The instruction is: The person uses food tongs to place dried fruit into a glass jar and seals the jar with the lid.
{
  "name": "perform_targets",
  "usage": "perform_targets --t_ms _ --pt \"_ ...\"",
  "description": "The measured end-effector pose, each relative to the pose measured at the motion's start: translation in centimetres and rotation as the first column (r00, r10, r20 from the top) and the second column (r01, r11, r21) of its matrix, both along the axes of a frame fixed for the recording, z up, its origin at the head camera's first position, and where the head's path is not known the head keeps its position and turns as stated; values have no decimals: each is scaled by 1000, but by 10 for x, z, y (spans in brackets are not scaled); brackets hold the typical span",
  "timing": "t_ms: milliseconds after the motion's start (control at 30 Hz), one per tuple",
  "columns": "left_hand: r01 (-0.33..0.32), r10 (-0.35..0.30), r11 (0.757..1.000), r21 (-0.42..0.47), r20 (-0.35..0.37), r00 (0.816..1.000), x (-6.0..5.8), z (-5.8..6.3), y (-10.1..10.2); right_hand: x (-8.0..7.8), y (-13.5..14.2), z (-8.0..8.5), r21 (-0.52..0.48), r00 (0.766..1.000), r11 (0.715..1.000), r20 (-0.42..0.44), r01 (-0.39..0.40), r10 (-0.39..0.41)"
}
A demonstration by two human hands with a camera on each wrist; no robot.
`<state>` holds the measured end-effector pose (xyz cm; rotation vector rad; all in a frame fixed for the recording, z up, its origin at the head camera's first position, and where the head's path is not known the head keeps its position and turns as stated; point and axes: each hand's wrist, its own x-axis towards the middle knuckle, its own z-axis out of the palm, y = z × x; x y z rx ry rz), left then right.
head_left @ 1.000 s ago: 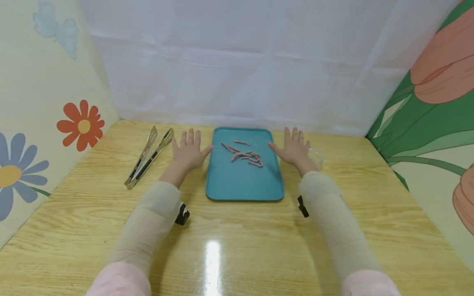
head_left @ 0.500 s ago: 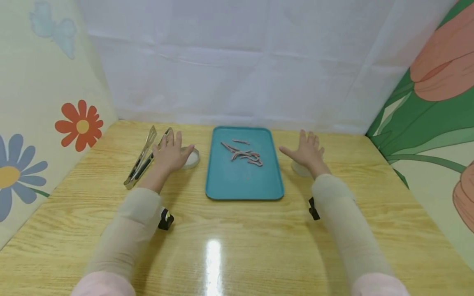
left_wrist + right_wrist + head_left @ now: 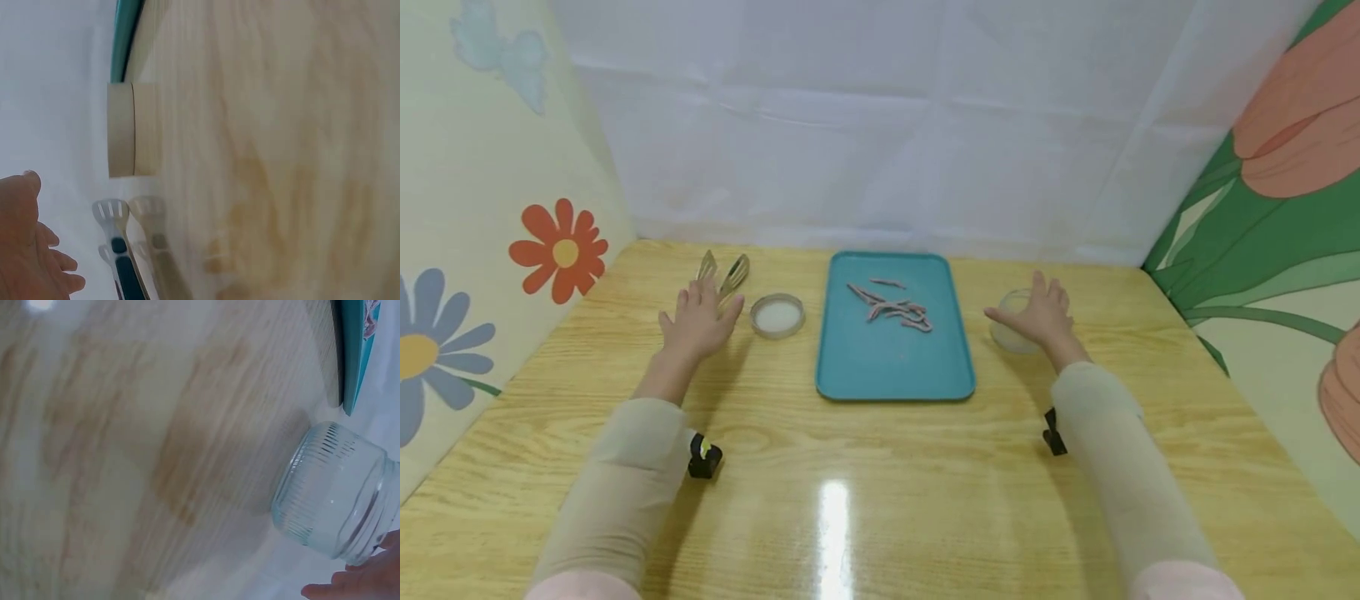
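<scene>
My left hand (image 3: 700,321) lies flat, palm down, over the handles of metal tongs (image 3: 722,272) at the back left; the left wrist view shows the tong tips (image 3: 119,240) beside the fingers (image 3: 28,250). A round lid (image 3: 777,315) lies between the tongs and a teal tray (image 3: 887,371) holding several pinkish meat strips (image 3: 891,310). My right hand (image 3: 1037,317) hovers with relaxed fingers over a clear glass jar (image 3: 1006,333) to the right of the tray. In the right wrist view the jar (image 3: 331,490) stands empty with fingertips (image 3: 356,586) near its rim.
The wooden table (image 3: 865,492) is walled by a white sheet at the back and flower-printed panels on both sides. Small black wrist cameras (image 3: 703,458) sit under both forearms. The tray's edge (image 3: 125,37) shows beyond the lid (image 3: 122,130).
Both hands slid outward from the tray's sides. The left hand went over the tongs and uncovered the lid. The right hand went over the glass jar.
</scene>
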<state>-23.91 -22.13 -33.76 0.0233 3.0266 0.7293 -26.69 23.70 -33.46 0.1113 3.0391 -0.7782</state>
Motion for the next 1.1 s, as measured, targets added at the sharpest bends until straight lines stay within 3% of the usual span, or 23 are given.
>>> perform_targets --t_ms 167,333,533,733,867,1100 --pt "-49 48 998 39 13 999 4 -5 -12 4 5 -4 -129 1000 992 -17 15 -18" --pt "-86 86 996 21 0 996 7 -10 -22 6 11 -9 -252 1000 967 2 19 -19" --pt "-87 87 996 31 -6 996 8 -11 -28 9 18 -15 -340 999 940 18 34 -30" --pt "-80 82 993 84 -18 996 12 -12 -34 11 22 -17 -457 999 889 54 26 -1" --pt "-106 106 992 71 9 994 14 -13 -36 11 25 -19 -497 996 867 93 32 16" --pt "-126 125 992 -17 -36 991 13 -16 -40 0 38 -37 -515 994 855 105 50 5"
